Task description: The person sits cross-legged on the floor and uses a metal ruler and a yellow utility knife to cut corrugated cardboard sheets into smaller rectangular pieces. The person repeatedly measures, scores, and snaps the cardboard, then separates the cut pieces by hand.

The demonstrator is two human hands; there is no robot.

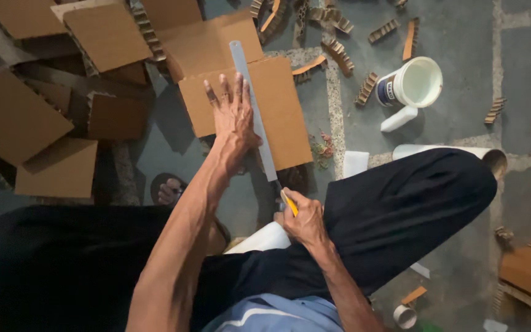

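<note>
A brown cardboard sheet (284, 110) lies on the grey floor in front of me. A long metal ruler (241, 58) runs down across it from the far side toward me. My left hand (233, 114) presses flat on the sheet, fingers spread, its thumb side against the ruler. My right hand (305, 220) is closed around a yellow utility knife (289, 203) at the near end of the ruler, just past the sheet's near edge. My black-trousered legs fill the lower part of the view.
More cardboard sheets (13, 117) are piled at the left and far side. Corrugated cardboard strips (339, 54) lie scattered at the top. A white tub (414, 83) stands at the upper right, cardboard scraps (527, 270) at the lower right, a tape roll (405, 316) near my right elbow.
</note>
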